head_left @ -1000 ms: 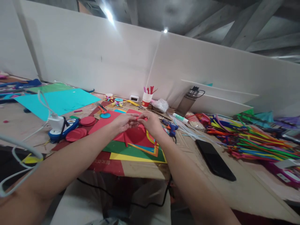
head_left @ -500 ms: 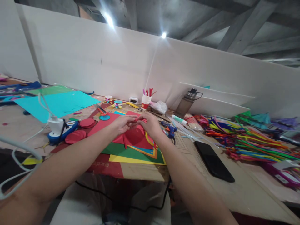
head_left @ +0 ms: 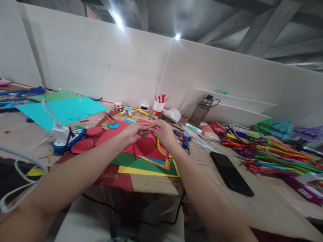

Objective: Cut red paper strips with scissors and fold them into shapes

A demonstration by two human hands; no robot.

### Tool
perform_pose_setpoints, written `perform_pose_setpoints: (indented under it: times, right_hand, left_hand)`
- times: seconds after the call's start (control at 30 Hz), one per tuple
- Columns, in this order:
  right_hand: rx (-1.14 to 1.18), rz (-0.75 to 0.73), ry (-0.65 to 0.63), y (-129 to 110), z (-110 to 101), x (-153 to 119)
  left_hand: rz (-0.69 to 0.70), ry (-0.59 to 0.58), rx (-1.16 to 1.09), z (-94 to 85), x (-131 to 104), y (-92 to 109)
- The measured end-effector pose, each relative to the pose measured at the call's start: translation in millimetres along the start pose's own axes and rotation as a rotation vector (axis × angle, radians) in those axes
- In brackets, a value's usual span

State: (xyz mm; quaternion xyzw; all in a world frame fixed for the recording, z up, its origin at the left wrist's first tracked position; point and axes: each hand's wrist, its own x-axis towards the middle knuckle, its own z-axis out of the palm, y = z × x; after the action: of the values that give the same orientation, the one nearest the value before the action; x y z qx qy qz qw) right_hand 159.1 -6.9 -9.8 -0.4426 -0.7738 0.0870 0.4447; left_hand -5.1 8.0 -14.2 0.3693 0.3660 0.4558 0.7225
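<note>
Above a stack of coloured sheets, my left hand (head_left: 137,133) and my right hand (head_left: 163,133) meet with fingertips pinched together. Between them is a small red piece (head_left: 152,128), mostly covered by the fingers; its exact shape cannot be made out. Red paper (head_left: 143,149) lies right under the hands, with green paper (head_left: 127,161) and yellow paper (head_left: 141,172) showing below it. A narrow yellow strip (head_left: 159,148) curves beside my right wrist. Red discs (head_left: 82,146) are piled left of the sheets, near a blue disc (head_left: 113,125).
A blue glue gun (head_left: 186,140) and a black phone (head_left: 230,173) lie to the right, beside many coloured pipe cleaners (head_left: 275,151). At the back stand a paper cup (head_left: 156,110) of pens and a bottle (head_left: 202,110). A blue-white power strip (head_left: 69,140) with a white cable sits left.
Both hands stay together over the red paper, the right fingers shifting slightly at the small red piece. The whole view has moved very little.
</note>
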Motion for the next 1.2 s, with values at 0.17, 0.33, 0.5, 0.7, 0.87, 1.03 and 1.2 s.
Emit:
perform_pose_setpoints:
  times: [0.17,0.33,0.5,0.7,0.87,1.03,1.2]
  right_hand:
    - [-0.002,0.100,-0.056,-3,-3,0]
    - [-0.065,0.112,-0.105,-2,-2,0]
    - [-0.078,0.058,-0.073,0,-2,-1]
    - [-0.045,0.012,-0.041,-3,-2,-2]
    - [-0.062,-0.007,-0.061,-6,-4,-2]
    - [-0.091,-0.016,-0.067,-6,-7,-2]
    - [-0.098,-0.042,-0.091,-6,-9,-1]
  left_hand:
    - [0.010,0.033,0.075,4.2,-5,1]
    - [0.028,0.106,0.110,8.7,-10,4]
    - [0.048,0.108,0.122,8.0,-10,4]
    - [0.041,0.060,0.168,7.7,-12,5]
    - [0.041,0.086,0.189,10.0,-15,8]
    - [0.045,0.131,0.184,7.2,-13,9]
    - [-0.008,0.068,0.202,3.8,-10,9]
